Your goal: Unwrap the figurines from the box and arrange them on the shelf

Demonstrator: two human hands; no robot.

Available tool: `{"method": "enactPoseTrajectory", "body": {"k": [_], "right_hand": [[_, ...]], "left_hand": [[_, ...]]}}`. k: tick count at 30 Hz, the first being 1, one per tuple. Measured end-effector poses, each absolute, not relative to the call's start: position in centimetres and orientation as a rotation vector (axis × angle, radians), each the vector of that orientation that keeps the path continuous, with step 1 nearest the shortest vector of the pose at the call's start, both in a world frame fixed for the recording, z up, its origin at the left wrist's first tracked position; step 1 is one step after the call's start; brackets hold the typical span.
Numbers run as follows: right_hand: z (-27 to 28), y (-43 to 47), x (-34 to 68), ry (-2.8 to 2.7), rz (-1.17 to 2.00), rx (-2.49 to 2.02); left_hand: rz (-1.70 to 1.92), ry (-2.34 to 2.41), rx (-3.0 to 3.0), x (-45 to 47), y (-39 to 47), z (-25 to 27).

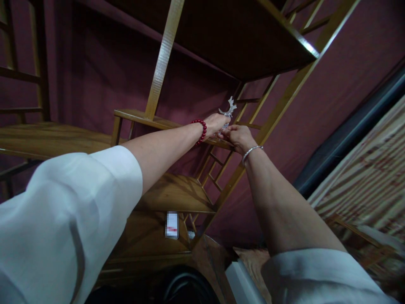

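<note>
Glinting clear, with jagged, antler-like prongs, one ornament (233, 106) is held at the right end of the shelf (133, 114). Two hands are seen together: the left hand (218, 122) is clasped around its middle; whether the right hand (240, 136), set lower, is clamped cannot be told. One red bracelet (204, 131) and one silver bracelet (252, 149) are worn. Below the shelf, one packet (171, 224) is seen.
</note>
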State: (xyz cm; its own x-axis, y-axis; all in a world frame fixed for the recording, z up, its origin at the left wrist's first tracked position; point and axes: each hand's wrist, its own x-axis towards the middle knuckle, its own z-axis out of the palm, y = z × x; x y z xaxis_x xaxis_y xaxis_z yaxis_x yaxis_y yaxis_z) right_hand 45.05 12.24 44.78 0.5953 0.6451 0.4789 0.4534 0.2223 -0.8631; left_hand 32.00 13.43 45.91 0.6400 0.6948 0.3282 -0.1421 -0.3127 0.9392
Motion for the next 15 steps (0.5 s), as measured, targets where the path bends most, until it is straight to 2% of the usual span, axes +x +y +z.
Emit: {"method": "enactPoseTrajectory", "body": {"k": [15], "right_hand": [[44.81, 12.90, 45.67, -1.023, 0.242, -1.369]], "left_hand": [[0.915, 0.440, 1.770, 31.71, 13.52, 45.98]]}}
